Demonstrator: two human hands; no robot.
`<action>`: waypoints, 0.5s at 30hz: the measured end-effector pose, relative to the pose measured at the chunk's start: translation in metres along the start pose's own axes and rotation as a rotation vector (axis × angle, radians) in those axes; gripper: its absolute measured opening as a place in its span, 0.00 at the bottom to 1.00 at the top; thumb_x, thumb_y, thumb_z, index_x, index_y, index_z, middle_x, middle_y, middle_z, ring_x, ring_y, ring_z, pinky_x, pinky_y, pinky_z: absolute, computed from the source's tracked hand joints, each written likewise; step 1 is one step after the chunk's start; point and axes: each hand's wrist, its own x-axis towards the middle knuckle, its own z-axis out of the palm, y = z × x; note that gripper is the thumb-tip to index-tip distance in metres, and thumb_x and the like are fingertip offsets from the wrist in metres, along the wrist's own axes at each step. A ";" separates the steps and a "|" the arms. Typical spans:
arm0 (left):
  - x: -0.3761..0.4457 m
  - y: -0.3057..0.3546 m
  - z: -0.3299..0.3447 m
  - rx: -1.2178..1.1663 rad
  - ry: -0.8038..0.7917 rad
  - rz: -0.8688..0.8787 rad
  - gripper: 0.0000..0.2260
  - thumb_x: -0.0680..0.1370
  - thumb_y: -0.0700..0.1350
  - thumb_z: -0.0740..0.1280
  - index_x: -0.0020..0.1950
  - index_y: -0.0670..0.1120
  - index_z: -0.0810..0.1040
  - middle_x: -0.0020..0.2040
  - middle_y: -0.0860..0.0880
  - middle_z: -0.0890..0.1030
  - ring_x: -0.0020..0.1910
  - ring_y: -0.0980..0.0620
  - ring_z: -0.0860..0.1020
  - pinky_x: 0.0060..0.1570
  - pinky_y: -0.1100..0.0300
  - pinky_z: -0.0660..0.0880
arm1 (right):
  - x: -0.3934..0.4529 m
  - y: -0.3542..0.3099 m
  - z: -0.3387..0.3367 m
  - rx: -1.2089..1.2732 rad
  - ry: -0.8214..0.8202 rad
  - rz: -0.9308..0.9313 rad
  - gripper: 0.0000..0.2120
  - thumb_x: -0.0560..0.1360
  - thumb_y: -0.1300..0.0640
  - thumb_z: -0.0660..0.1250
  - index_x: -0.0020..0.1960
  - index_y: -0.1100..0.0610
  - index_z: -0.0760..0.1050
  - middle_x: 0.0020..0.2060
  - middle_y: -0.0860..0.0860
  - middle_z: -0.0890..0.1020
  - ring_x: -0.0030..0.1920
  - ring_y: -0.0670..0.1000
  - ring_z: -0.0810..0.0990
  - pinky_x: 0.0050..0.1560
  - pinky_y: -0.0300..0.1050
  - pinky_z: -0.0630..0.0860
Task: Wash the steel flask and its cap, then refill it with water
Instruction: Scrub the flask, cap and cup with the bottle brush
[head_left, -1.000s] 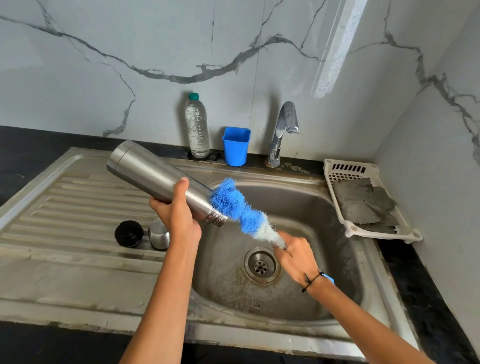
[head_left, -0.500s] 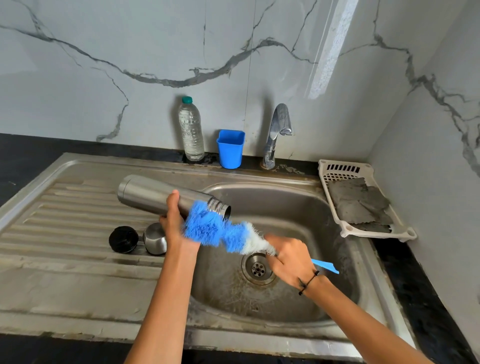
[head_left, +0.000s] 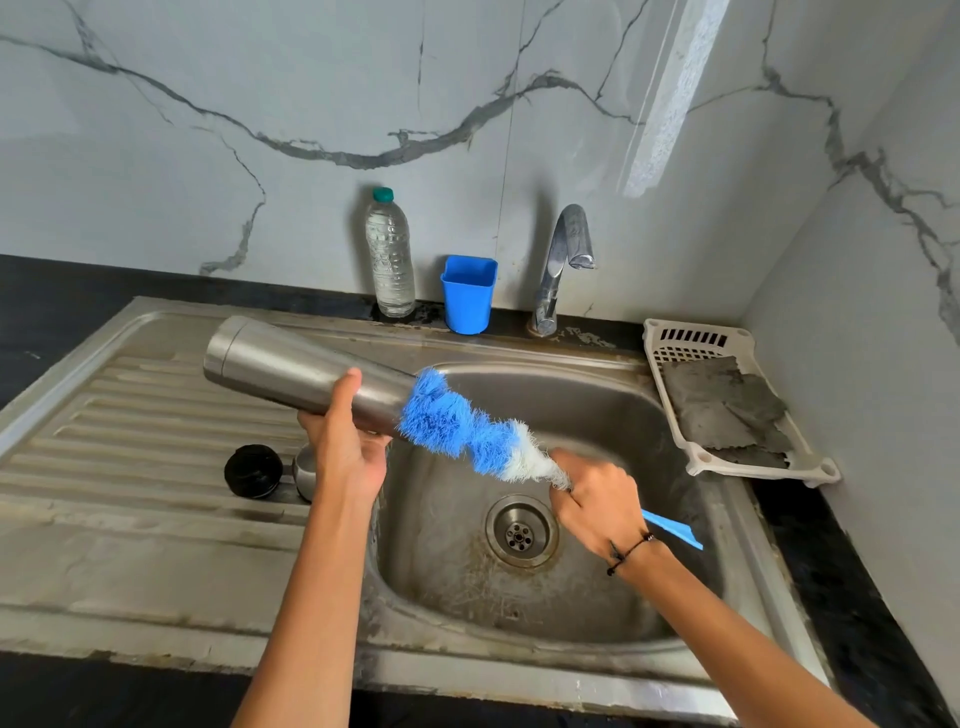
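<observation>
- I see a steel sink (head_left: 613, 415) with a ribbed draining board (head_left: 130, 415) on its left, set in a dark counter under a marble wall; the basin looks dry and stained.
- The steel flask (head_left: 291, 371) is held on its side above the seam between board and basin, mouth pointing right, base up and to the left.
- My left hand (head_left: 348, 441) cups the flask from beneath, thumb curled over its top, a firm grip.
- A blue and white bottle brush (head_left: 467, 431) lies with its bristles against the neck and mouth; I cannot tell whether the tip is inside.
- My right hand (head_left: 597, 499) is wrapped tight round the brush handle, whose blue end pokes out behind the wrist.
- The tap (head_left: 563, 260) at the back shows no running water.
- A black cap (head_left: 253, 470) and a small steel cup (head_left: 304, 470) sit just beside each other on the draining board, below the flask.
- I judge the job to be at the scrubbing stage: the cap looks unwashed, and rinsing and refilling are left.
</observation>
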 end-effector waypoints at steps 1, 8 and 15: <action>-0.002 0.000 0.002 0.005 -0.003 -0.001 0.26 0.74 0.40 0.70 0.69 0.47 0.64 0.63 0.43 0.77 0.59 0.44 0.78 0.57 0.41 0.75 | 0.002 0.000 0.001 0.020 0.003 0.024 0.18 0.63 0.53 0.52 0.47 0.54 0.74 0.31 0.54 0.77 0.37 0.61 0.76 0.37 0.47 0.71; -0.003 -0.004 0.001 0.012 0.013 -0.052 0.26 0.72 0.44 0.73 0.67 0.43 0.67 0.60 0.42 0.79 0.56 0.46 0.80 0.56 0.47 0.77 | -0.002 0.005 0.006 0.090 -0.021 -0.025 0.08 0.61 0.47 0.47 0.37 0.47 0.62 0.25 0.52 0.71 0.30 0.59 0.71 0.32 0.44 0.63; -0.007 -0.010 0.000 -0.036 0.037 -0.055 0.29 0.71 0.47 0.74 0.69 0.45 0.67 0.57 0.47 0.80 0.50 0.51 0.81 0.55 0.50 0.78 | -0.002 0.002 0.008 0.142 -0.038 -0.032 0.01 0.63 0.51 0.52 0.34 0.47 0.61 0.25 0.52 0.69 0.30 0.59 0.68 0.31 0.43 0.60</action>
